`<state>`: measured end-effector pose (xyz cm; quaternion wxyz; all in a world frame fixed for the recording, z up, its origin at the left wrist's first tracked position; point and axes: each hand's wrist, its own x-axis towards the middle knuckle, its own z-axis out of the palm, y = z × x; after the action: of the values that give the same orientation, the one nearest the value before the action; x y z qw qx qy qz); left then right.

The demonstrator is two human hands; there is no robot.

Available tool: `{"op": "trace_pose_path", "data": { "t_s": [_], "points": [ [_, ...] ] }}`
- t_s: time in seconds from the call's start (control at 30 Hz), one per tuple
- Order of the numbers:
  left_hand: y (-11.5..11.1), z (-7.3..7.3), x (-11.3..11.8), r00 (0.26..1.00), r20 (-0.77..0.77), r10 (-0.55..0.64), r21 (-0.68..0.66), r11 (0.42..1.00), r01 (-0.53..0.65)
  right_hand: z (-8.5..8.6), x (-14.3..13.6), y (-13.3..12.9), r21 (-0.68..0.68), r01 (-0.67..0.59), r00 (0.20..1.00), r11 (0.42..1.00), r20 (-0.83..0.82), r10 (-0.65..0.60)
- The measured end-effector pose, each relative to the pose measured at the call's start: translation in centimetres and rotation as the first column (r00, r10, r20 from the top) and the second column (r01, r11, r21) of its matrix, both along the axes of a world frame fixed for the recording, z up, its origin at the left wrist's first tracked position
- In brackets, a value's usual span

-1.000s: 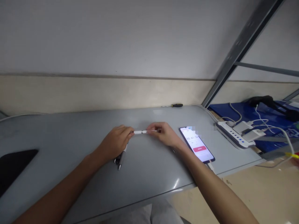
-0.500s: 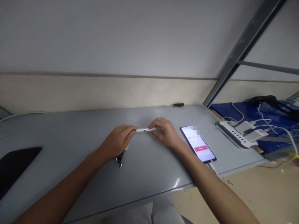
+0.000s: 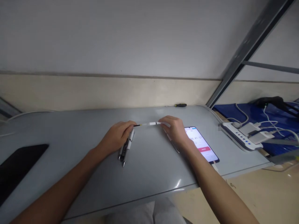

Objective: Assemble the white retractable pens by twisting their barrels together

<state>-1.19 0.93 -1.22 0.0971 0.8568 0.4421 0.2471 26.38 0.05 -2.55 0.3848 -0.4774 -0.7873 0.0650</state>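
Observation:
My left hand (image 3: 120, 135) pinches the dark end of a thin pen refill (image 3: 137, 125). The refill points right, its pale, slightly blurred part running toward a white pen barrel (image 3: 153, 123); whether the two touch I cannot tell. My right hand (image 3: 173, 129) is closed on the right end of that barrel, fingers hiding part of it. Several white and dark pens (image 3: 126, 149) lie bunched on the table, partly under my left hand. Another slim pen (image 3: 174, 146) shows beneath my right hand and wrist.
A lit phone (image 3: 202, 144) lies right of my right wrist, cable attached. Farther right, a power strip (image 3: 240, 137) carries chargers and cords. A screwdriver (image 3: 180, 105) rests by the wall. On the left is a black flat object (image 3: 21, 165). The grey table (image 3: 93, 186) has a front edge near me.
My hands have drawn apart, and the dark refill now shows between my left fingers and the white barrel. The pen under my right hand has come into view. The camera view shifted slightly.

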Motion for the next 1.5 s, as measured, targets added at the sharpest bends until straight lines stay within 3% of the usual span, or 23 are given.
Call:
{"op": "trace_pose_path", "data": {
  "t_s": [0.3,0.53,0.73,1.07,1.17,1.3,1.5],
  "points": [
    [-0.4,0.2,0.4,0.998,-0.056,0.008,0.01,1.0,-0.008,0.3,-0.6,-0.2,-0.006,-0.043,0.999,0.999,0.033,0.043],
    [-0.9,-0.2,1.1,0.997,-0.019,-0.078,0.0,0.997,0.078,-0.5,-1.8,-0.4,0.029,-0.158,0.986,0.987,0.052,0.156],
    [-1.1,-0.5,1.5,0.999,-0.004,-0.039,-0.027,0.999,0.039,-0.2,-2.2,-0.7,0.031,-0.186,0.979,0.982,-0.078,0.188],
    [-0.9,-0.6,1.3,0.994,-0.045,-0.098,0.011,0.995,0.099,0.1,-2.1,-0.8,-0.086,-0.275,0.936,0.958,-0.251,0.246],
    [-1.0,-0.4,1.4,0.994,-0.037,-0.1,0.012,0.995,0.1,0.2,-2.6,-1.0,-0.181,-0.249,0.912,0.951,-0.374,0.168],
    [-1.1,0.3,1.3,0.993,-0.032,-0.113,0.064,0.991,0.115,0.6,-3.1,-1.3,-0.382,-0.283,0.888,0.88,-0.451,0.09],
    [-1.0,0.6,1.1,0.994,-0.029,-0.107,0.063,0.992,0.109,1.2,-2.6,-1.4,-0.381,-0.403,0.837,0.832,-0.522,0.166]
  ]
}}
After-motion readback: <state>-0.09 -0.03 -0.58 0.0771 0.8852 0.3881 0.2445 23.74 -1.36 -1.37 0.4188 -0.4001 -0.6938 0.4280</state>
